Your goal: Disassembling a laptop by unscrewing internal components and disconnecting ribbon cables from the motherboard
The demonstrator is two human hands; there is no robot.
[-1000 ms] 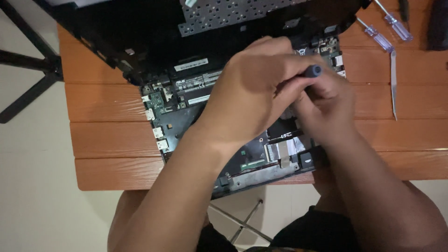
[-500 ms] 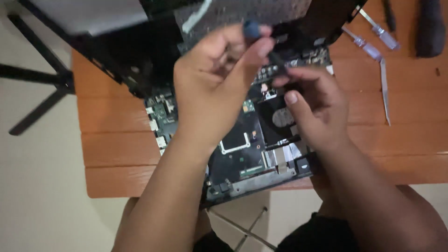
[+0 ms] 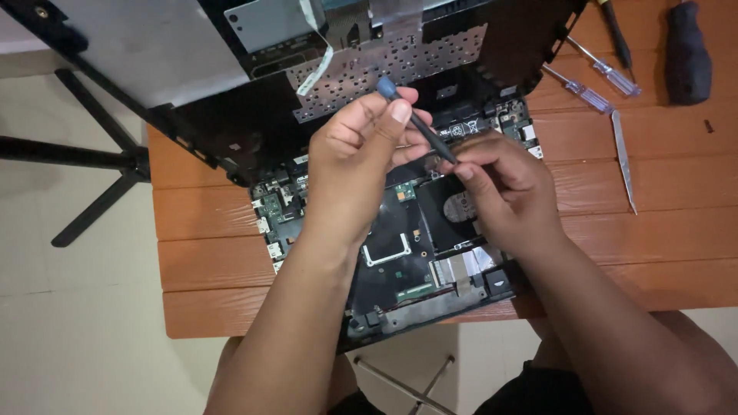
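An opened laptop (image 3: 392,253) lies on a wooden slat table (image 3: 207,253), its green and black circuit board exposed. The keyboard panel (image 3: 384,61) is tilted up at the back. My left hand (image 3: 350,165) hovers above the board, shut on the handle of a thin screwdriver with a blue cap (image 3: 423,127), which slants down to the right. My right hand (image 3: 507,196) pinches the screwdriver's tip between thumb and fingers, just over the round black part of the board. Whatever sits at the tip is hidden by the fingers.
At the table's back right lie two clear-handled screwdrivers (image 3: 588,96), a black tool handle (image 3: 686,54), metal tweezers (image 3: 623,157) and a tiny dark screw (image 3: 709,125). Black stand legs (image 3: 92,161) spread on the floor at left. The table's front edge is near my body.
Both hands rose off the board. My left hand lifted the screwdriver and tilted it, and my right fingers moved to its tip. More of the board now shows.
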